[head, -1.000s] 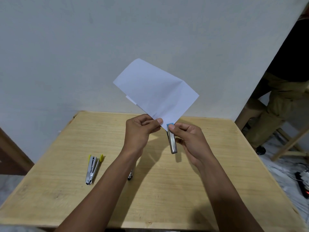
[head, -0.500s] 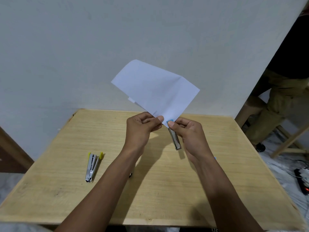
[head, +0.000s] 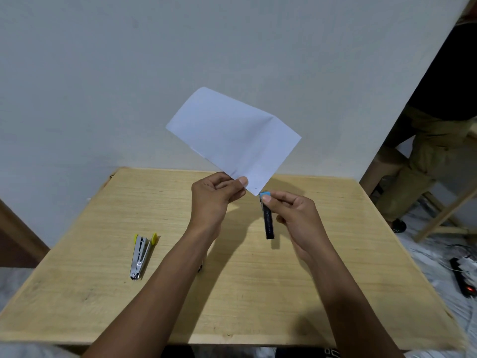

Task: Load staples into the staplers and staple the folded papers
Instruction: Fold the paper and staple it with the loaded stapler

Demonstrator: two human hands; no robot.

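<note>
A: Left hand (head: 215, 196)?
B: Fingers pinched shut on the lower edge of the folded paper (head: 233, 136), held up above the bench (head: 322, 293). A staple mark shows near its bottom corner.

A: Right hand (head: 294, 215)?
B: Fingers closed around a blue-tipped stapler (head: 267, 220), tip just below the paper's corner, body pointing down. Whether tip and paper touch, cannot tell.

A: Anything else?
B: A yellow-tipped stapler (head: 141, 255) lies sprung open on the bench, well left of both hands.

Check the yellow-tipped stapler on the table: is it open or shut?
Open. The yellow-tipped metal stapler lies on the wooden table with its two arms splayed apart at the yellow ends, joined only at the near hinge.
</note>
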